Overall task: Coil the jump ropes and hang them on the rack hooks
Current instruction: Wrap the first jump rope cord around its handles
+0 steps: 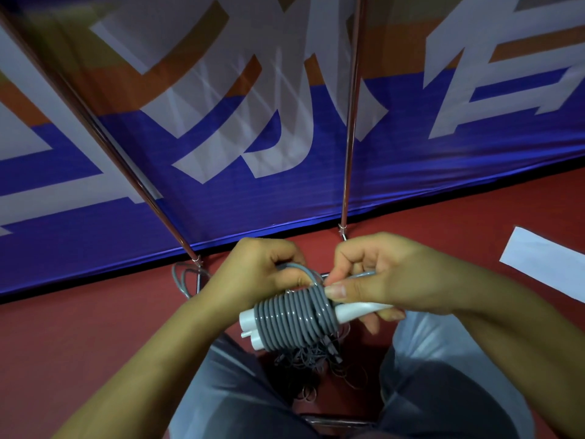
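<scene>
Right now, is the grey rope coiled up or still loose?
Mostly coiled: the grey rope sits in tight turns around the white handles. The left hand holds a last loop beside the right hand.

Two hands, the left hand and the right hand, work on one coiled grey jump rope wound round two white handles. Two metal poles stand ahead. One white sheet lies on the floor.
</scene>
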`<control>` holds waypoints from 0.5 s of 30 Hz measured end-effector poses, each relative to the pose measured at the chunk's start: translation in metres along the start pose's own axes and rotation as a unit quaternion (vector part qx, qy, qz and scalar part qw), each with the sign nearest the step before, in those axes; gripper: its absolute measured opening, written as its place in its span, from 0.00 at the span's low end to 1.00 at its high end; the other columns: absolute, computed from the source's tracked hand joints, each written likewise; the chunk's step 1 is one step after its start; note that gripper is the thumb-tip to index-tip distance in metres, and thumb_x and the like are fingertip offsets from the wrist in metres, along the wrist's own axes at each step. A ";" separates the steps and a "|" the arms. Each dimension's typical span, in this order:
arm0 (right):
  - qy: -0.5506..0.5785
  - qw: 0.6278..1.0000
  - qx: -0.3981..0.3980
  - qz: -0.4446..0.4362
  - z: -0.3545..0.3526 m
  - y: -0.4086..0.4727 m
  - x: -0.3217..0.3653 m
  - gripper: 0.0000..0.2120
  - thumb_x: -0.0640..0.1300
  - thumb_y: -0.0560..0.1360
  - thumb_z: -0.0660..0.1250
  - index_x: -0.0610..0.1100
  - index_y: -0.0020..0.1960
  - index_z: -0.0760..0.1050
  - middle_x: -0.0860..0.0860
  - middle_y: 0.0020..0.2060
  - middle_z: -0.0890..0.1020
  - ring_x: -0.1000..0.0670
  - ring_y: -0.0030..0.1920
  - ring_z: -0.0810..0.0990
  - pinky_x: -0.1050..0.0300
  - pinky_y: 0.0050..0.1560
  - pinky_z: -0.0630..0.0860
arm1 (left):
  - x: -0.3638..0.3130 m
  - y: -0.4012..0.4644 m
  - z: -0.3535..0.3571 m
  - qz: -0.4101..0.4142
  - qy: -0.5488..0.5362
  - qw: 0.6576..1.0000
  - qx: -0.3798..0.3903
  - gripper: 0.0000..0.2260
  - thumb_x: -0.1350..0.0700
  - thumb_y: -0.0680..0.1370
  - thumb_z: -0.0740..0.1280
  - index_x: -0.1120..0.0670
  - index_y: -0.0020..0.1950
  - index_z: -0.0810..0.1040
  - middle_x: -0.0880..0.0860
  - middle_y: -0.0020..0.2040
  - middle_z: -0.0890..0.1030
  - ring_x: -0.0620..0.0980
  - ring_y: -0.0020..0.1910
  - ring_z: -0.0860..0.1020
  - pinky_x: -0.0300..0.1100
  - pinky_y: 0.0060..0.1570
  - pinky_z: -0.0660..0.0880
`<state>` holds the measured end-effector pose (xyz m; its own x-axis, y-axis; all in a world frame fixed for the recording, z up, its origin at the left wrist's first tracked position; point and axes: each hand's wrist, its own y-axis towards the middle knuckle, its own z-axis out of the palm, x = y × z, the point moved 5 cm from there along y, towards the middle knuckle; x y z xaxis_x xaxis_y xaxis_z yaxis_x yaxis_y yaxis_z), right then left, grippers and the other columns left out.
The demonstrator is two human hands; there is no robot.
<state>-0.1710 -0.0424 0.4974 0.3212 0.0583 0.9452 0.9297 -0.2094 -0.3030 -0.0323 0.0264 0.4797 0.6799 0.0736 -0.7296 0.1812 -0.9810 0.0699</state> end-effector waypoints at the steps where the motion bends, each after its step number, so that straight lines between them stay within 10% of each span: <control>1: 0.011 1.000 -0.002 0.006 0.000 0.001 -0.002 0.05 0.37 0.75 0.67 0.40 0.41 0.73 0.51 0.20 0.76 0.57 0.16 0.70 0.67 0.18 0.63 | 0.003 0.000 0.000 -0.012 0.015 1.000 -0.008 0.10 0.43 0.63 0.72 0.49 0.35 0.81 0.47 0.35 0.82 0.44 0.35 0.80 0.42 0.38 0.75; 5: -0.004 0.999 0.031 0.044 0.005 0.006 -0.017 0.06 0.39 0.75 0.68 0.41 0.40 0.73 0.47 0.21 0.76 0.54 0.17 0.68 0.66 0.18 0.62 | 0.008 0.002 0.007 0.017 0.084 0.996 0.024 0.22 0.32 0.63 0.65 0.50 0.37 0.82 0.48 0.31 0.81 0.46 0.33 0.79 0.50 0.35 0.76; 15: -0.128 0.987 -0.013 0.095 0.006 0.023 -0.041 0.08 0.47 0.76 0.68 0.45 0.43 0.71 0.49 0.22 0.78 0.53 0.20 0.69 0.56 0.27 0.64 | 0.016 -0.001 0.017 -0.023 0.020 0.999 0.043 0.18 0.59 0.71 0.74 0.49 0.26 0.69 0.45 0.23 0.68 0.40 0.25 0.66 0.32 0.27 0.61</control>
<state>-0.1620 -0.0442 0.4508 0.5274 0.2603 0.8088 0.8446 -0.2645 -0.4656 -0.0334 0.0251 0.4566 0.6999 0.1249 -0.7032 0.1529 -0.9880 -0.0233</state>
